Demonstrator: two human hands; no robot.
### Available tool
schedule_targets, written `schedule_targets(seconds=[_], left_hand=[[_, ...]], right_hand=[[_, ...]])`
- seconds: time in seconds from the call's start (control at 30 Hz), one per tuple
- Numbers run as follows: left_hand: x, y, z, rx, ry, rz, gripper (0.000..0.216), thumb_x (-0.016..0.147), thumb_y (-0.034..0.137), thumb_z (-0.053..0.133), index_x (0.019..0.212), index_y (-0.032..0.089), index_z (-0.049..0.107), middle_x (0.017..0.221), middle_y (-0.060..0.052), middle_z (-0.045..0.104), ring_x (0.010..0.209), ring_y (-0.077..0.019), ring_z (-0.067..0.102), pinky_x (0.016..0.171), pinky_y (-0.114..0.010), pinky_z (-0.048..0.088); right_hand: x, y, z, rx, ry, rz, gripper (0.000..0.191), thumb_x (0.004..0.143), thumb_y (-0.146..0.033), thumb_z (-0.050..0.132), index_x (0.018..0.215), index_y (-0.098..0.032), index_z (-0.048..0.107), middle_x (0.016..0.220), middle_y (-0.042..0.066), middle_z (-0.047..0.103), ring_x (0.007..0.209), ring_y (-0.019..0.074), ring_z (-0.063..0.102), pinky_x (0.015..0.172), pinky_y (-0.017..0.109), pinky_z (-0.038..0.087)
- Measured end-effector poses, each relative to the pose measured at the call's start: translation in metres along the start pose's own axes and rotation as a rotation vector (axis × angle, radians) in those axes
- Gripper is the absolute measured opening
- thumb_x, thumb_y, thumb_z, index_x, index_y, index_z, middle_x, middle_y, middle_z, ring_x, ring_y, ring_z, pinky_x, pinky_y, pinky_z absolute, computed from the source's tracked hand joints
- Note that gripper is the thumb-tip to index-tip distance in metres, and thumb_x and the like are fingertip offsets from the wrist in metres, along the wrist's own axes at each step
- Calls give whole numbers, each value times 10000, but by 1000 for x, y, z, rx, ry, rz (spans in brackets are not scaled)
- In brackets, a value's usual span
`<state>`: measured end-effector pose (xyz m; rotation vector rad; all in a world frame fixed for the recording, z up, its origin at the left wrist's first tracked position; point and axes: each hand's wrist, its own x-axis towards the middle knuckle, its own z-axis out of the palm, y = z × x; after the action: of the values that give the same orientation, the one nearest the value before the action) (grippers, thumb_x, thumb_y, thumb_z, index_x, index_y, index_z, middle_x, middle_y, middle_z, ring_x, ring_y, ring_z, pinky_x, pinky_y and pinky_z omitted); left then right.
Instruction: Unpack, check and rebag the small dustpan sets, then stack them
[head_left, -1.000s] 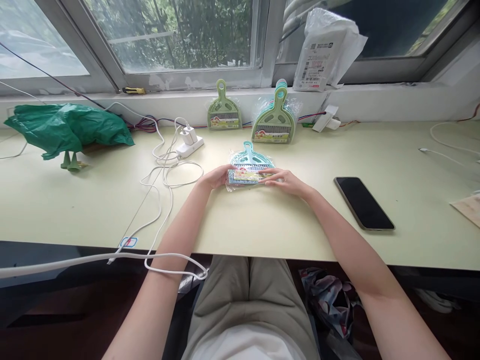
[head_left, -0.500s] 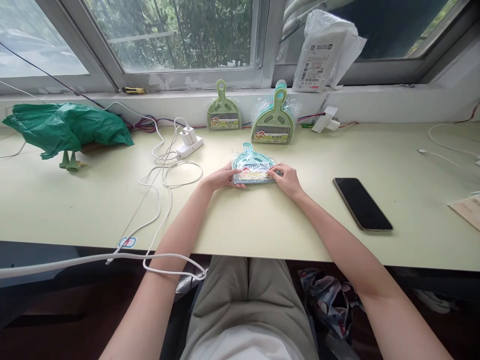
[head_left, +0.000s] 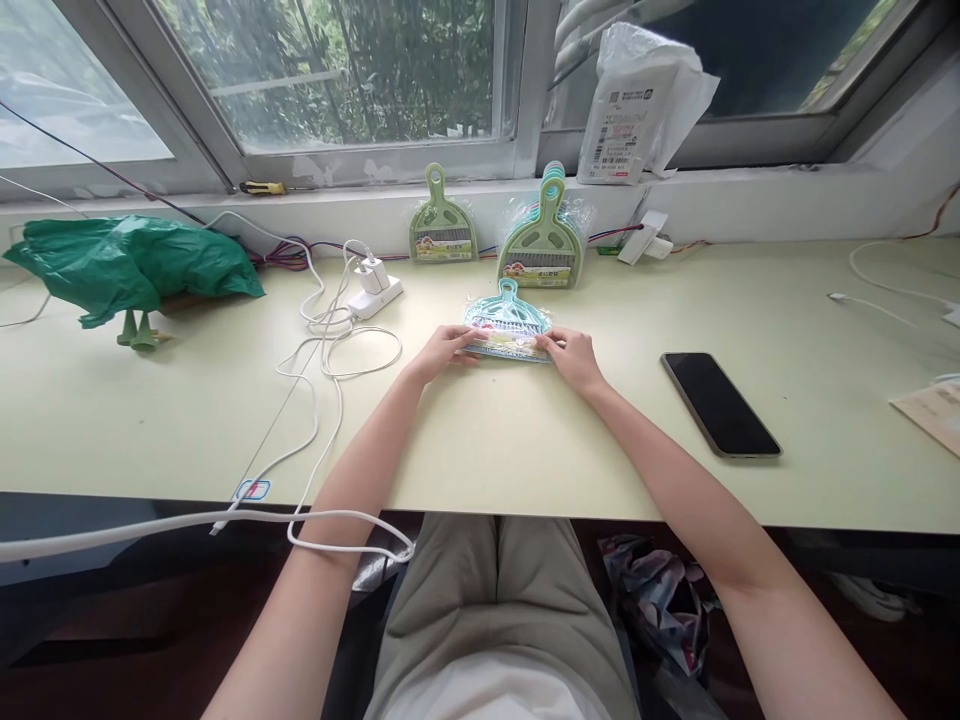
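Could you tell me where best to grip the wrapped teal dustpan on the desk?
Probably its two near corners, coming from the near side: the teal plastic-wrapped dustpan lies flat, its handle pointing away, and the left hand and right hand hold that wide edge.

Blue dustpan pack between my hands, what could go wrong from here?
The left hand and right hand pinch the dustpan pack only at its near edge, so the slick wrap might slip. Pushed farther, it could knock the green dustpans leaning against the wall behind. The white cable loops close to the left forearm and may snag.
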<state>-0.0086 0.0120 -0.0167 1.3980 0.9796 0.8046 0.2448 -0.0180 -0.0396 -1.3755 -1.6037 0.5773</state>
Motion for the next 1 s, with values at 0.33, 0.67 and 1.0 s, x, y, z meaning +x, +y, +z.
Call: schedule_targets(seconds=[0.33, 0.67, 1.0], left_hand=[[11, -8, 14, -88, 309, 61, 395, 778, 359, 705, 1114, 152, 712, 1153, -56, 683, 931, -170, 643, 791, -310, 596], [15, -9, -2, -113, 276, -117, 625, 620, 154, 744, 1225, 77, 609, 834, -58, 711, 713, -150, 659, 687, -273, 566], [8, -8, 4, -233, 84, -34, 563, 582, 165, 784, 1117, 127, 614, 1038, -98, 718, 917, -206, 685, 858, -345, 547]], right_hand=[[1, 5, 3, 17, -35, -89, 209, 797, -404, 640, 818, -218, 734, 929, 61, 747, 899, 230, 660, 800, 379, 516], [0, 9, 3, 18, -8, -92, 194, 750, -262, 658, 926, -218, 725, 1142, 89, 661, 1095, 256, 614, 828, 388, 547], [10, 35, 5, 262, 143, 307, 931, 619, -224, 761, 1461, -226, 365, 1512, 181, 311, 1240, 290, 552, 940, 389, 562]])
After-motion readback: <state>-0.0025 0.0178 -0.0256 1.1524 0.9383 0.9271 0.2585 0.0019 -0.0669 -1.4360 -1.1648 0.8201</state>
